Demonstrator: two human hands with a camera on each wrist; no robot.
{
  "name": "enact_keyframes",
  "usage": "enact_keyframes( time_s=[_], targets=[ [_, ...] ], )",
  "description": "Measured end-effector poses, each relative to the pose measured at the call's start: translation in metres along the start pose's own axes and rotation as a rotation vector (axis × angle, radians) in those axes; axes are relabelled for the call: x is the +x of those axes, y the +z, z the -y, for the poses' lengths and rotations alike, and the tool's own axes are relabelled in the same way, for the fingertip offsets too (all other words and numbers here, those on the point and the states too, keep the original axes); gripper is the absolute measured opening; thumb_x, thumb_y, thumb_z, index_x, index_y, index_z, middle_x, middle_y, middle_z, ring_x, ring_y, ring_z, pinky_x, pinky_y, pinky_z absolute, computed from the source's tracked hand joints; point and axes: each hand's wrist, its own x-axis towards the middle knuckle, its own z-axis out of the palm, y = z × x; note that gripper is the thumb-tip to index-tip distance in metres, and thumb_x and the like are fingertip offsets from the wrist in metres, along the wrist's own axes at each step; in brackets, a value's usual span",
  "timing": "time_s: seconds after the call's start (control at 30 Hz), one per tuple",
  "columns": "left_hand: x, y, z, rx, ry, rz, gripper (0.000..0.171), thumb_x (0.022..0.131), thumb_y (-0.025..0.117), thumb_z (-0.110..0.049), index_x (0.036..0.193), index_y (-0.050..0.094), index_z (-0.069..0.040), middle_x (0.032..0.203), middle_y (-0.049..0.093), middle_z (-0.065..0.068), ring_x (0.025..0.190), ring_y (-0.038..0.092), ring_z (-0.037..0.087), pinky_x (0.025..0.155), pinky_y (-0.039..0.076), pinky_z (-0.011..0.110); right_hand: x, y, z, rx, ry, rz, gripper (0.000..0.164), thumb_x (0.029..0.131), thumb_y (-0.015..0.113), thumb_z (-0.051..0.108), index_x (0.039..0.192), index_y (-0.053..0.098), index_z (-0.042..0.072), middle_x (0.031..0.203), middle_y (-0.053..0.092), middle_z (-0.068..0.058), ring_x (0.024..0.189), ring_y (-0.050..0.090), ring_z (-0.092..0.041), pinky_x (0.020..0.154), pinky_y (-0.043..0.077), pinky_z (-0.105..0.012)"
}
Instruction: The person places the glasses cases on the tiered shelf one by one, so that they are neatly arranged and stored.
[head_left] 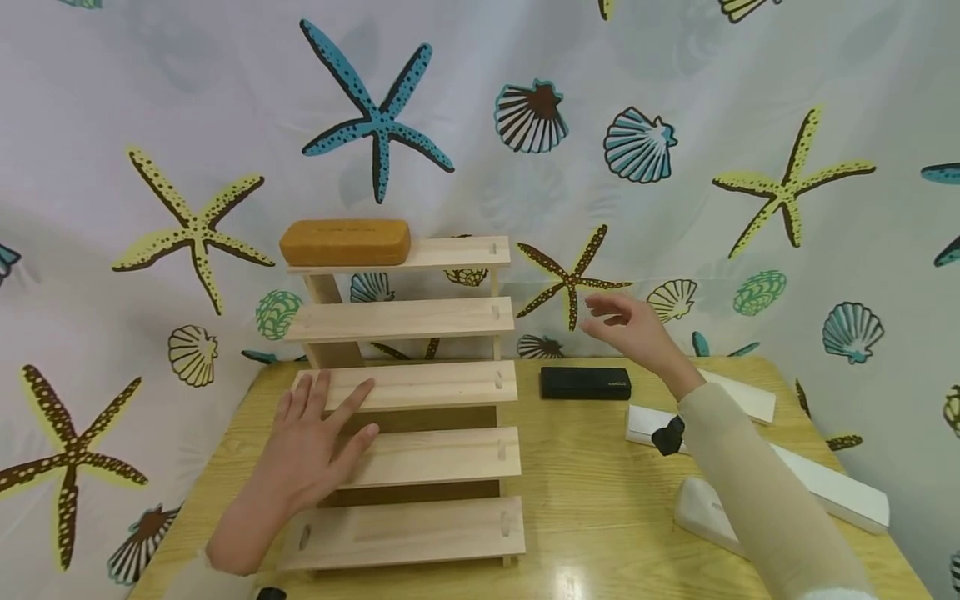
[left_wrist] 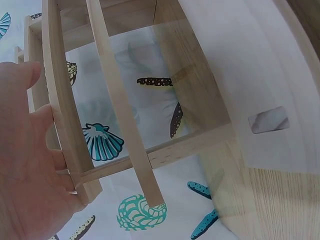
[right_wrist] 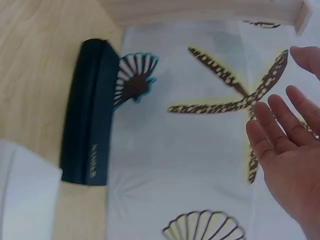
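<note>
A stepped rack (head_left: 438, 458) of pale wood with several tiers stands on the table. On the left end of its top tier lies an orange-brown case (head_left: 345, 242). My left hand (head_left: 303, 446), fingers spread, is at the left side of the middle tiers; in the left wrist view its fingertips meet a wooden board (left_wrist: 67, 110). My right hand (head_left: 633, 329) hovers in the air right of the rack with loosely bent fingers and holds nothing. Below and left of it, a black case (head_left: 585, 383) with small lettering lies on the table.
At the right of the wooden table (head_left: 585, 500) lie several white boxes or cases, among them a long box (head_left: 840, 492) and a rounded case (head_left: 705, 512), partly hidden by my right forearm. A curtain (head_left: 465, 50) printed with starfish and shells hangs behind.
</note>
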Motion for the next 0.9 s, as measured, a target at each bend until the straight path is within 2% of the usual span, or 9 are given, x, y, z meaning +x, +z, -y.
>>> enact_keyframes(
  time_s=[0.4,0.63,0.9],
  targets=[
    [-0.001,-0.001,0.002,0.002,0.006,-0.014,0.064,0.11,0.045,-0.054,0.166,0.036,-0.027,0.169,0.014,0.039,0.156,0.011,0.063,0.123,0.011,0.078,-0.018,0.005,-0.065,-0.039,0.084,0.002,0.061,0.103,0.071,0.027,0.155,0.05,0.004,0.157,0.051,-0.025,0.143,0.05,-0.044,0.115,0.046,-0.058],
    [0.0,-0.002,0.001,0.007,0.011,-0.017,0.063,0.11,0.045,-0.054,0.166,0.037,-0.026,0.169,0.015,0.039,0.156,0.011,0.063,0.123,0.011,0.077,-0.029,0.008,-0.091,-0.094,0.157,-0.001,0.063,0.102,0.072,0.028,0.155,0.049,0.002,0.159,0.049,-0.025,0.148,0.044,-0.046,0.118,0.04,-0.062],
    [0.0,0.001,-0.001,0.008,0.017,-0.014,0.063,0.11,0.045,-0.053,0.166,0.036,-0.027,0.169,0.015,0.039,0.155,0.012,0.064,0.122,0.012,0.078,-0.035,0.012,-0.117,-0.165,0.252,0.025,0.07,0.101,0.073,0.029,0.16,0.044,0.004,0.165,0.041,-0.024,0.148,0.042,-0.05,0.114,0.044,-0.066]
  ],
)
